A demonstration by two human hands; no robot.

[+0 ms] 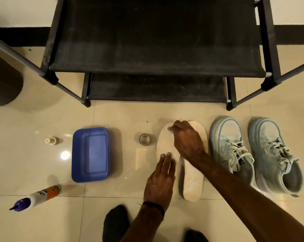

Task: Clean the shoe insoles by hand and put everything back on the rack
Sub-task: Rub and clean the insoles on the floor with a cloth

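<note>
In the head view, your left hand (159,180) pressed flat, fingers straight, on the left insole (166,145) before the rack (156,67). Your right hand (186,137), fingers curled, rubbed its toe; whether it held anything, I couldn't tell. The second insole (193,180) and sneakers (255,154) beside it awaited return to the rack; cleaning looked midway.

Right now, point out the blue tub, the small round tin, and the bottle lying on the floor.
blue tub (89,155): head view, on its flat bottom.
small round tin (144,139): head view, on its centre.
bottle (43,193): head view, on its white body.
</note>
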